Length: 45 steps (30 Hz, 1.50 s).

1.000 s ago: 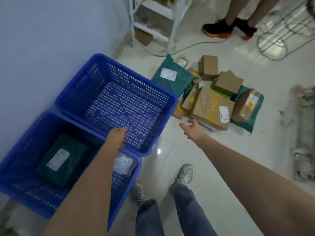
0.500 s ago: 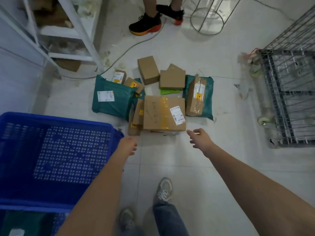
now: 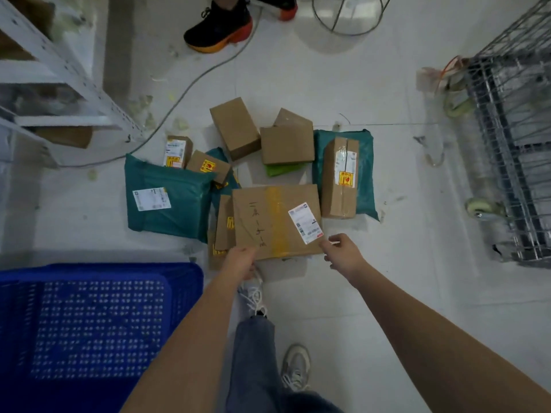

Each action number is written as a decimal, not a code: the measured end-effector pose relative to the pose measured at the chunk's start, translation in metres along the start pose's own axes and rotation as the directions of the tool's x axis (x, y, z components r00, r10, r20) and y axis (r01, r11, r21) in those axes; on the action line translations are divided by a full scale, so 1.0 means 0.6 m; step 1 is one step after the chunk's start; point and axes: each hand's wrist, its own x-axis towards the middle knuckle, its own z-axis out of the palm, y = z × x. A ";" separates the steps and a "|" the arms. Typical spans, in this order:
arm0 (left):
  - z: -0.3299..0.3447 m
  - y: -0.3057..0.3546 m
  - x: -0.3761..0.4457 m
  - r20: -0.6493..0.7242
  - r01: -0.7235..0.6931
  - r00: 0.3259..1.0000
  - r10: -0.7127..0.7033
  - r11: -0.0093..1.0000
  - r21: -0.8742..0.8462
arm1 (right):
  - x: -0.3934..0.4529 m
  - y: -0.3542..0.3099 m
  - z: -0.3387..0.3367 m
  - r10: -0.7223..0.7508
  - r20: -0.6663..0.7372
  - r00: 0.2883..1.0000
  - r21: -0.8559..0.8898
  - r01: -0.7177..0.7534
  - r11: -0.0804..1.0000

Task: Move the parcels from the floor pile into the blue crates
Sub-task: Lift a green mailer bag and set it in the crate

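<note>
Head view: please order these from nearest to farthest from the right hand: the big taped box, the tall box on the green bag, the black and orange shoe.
1. The big taped box, just left of the right hand, at the near edge of the pile.
2. The tall box, farther away on the green bag, right side of the pile.
3. The black and orange shoe, far off beyond the pile.

I've brought both hands forward from over the blue crate (image 3: 98, 317) to the big cardboard box (image 3: 275, 220): my left hand (image 3: 240, 260) now meets its near left corner, my right hand (image 3: 343, 254) its near right corner.
</note>
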 end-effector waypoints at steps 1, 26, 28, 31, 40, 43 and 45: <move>-0.006 0.005 0.022 -0.001 0.013 1.000 -0.013 1.000 -0.012 | 0.018 -0.011 0.016 -0.003 0.013 1.000 -0.022 0.003 1.000; -0.234 -0.092 0.522 -0.140 0.062 0.907 -0.398 0.455 -0.888 | 0.478 -0.282 0.526 -0.394 0.543 0.742 -0.568 0.670 0.478; -0.229 -0.111 0.547 -0.169 0.074 0.886 -0.431 0.492 -0.867 | 0.503 -0.297 0.556 -0.462 0.526 0.714 -0.641 0.690 0.337; -0.213 -0.130 0.577 -0.179 0.054 0.886 -0.428 0.479 -0.876 | 0.530 -0.319 0.592 -0.457 0.523 0.719 -0.645 0.685 0.339; -0.188 -0.164 0.594 -0.124 -0.024 0.937 -0.328 0.293 -0.956 | 0.548 -0.326 0.648 -0.206 0.555 0.806 -0.742 0.591 0.316; -0.173 -0.150 0.570 -0.243 -0.122 0.892 -0.381 0.315 -0.941 | 0.544 -0.331 0.653 -0.147 0.575 0.805 -0.709 0.580 0.400; -0.156 -0.140 0.548 -0.273 -0.162 0.865 -0.421 0.280 -0.946 | 0.541 -0.331 0.654 -0.100 0.618 0.780 -0.679 0.593 0.433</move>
